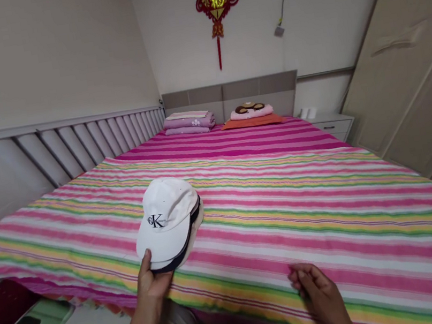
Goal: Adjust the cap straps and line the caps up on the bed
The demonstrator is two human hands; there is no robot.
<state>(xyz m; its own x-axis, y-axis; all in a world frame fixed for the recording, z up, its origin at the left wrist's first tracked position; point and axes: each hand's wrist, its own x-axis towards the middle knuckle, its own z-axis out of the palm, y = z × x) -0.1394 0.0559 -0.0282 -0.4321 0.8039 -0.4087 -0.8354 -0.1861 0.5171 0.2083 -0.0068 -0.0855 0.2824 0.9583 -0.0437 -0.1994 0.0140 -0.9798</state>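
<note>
A stack of baseball caps is in my left hand (155, 282), thumb on top of the brims and fingers underneath. On top is a white cap (168, 199) with dark "CK" lettering on its front. Below it show the dark edge of a navy cap (196, 211) and a sliver of a beige cap (200, 219). The brims point toward me, over the striped bedspread (273, 218). My right hand (319, 293) hovers near the front edge of the bed with fingers curled together, nothing visible in them.
Folded purple bedding (189, 122) and a pink-and-orange pile (252, 116) lie by the headboard (230, 95). A metal rail (75, 145) runs along the left. At the right are a nightstand (334, 125) and a wardrobe (409, 73); a green stool (48, 317) stands at lower left.
</note>
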